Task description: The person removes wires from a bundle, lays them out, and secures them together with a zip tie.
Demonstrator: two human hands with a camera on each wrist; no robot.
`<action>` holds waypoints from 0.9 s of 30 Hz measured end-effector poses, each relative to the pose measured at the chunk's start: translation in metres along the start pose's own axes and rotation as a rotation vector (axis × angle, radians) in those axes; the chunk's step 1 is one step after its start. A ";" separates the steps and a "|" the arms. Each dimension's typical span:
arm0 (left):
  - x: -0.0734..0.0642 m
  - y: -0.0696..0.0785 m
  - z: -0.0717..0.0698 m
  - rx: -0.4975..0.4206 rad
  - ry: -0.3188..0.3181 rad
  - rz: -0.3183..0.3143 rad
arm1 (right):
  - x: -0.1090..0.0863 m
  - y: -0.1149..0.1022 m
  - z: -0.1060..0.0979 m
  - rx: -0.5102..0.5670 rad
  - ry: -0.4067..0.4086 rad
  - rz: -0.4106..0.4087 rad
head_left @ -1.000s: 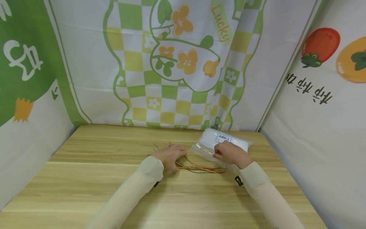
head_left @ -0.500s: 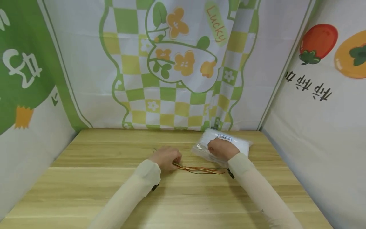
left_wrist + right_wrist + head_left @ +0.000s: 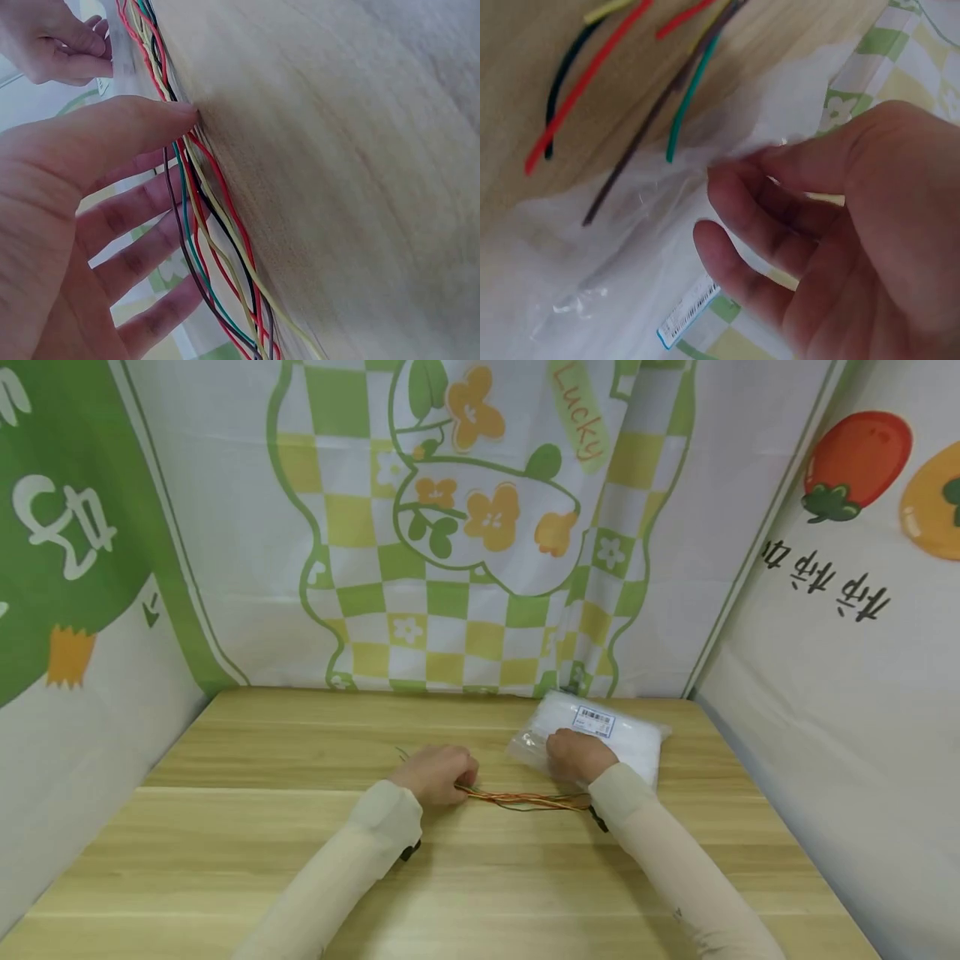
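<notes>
A bundle of thin coloured wires, in red, yellow, green, black and brown, lies along the tabletop. My left hand pinches it near its left part; in the left wrist view the thumb crosses over the wires with the other fingers behind them. My right hand holds the near-left edge of a clear plastic bag with white contents. In the right wrist view, its thumb and forefinger pinch the film. Loose wire ends overlap the bag there.
A barcode label is stuck on top of the bag. The wooden table ends at a printed cloth backdrop, with cloth walls on both sides.
My left hand was spread over the wires and has gathered them into a tighter bundle in its pinch. My right hand has moved slightly left onto the bag's edge.
</notes>
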State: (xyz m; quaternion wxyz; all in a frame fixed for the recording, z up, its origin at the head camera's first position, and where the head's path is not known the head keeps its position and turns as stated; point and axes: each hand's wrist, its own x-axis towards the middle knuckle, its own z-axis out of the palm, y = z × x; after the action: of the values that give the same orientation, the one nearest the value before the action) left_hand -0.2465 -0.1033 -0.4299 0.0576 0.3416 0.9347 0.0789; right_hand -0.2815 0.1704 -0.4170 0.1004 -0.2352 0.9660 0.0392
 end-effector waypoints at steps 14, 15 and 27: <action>-0.001 -0.001 0.001 -0.016 -0.005 -0.021 | 0.003 -0.004 0.008 0.012 0.086 0.091; -0.001 -0.001 0.002 -0.018 -0.006 -0.022 | 0.004 -0.003 0.007 0.022 0.094 0.099; -0.002 0.000 0.002 -0.015 -0.006 -0.028 | 0.011 0.002 0.004 0.089 0.252 0.193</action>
State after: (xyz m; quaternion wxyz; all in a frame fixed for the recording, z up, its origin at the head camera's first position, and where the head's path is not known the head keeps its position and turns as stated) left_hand -0.2449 -0.1046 -0.4316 0.0639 0.3282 0.9387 0.0839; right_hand -0.2917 0.1679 -0.4228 -0.0157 -0.1395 0.9898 -0.0238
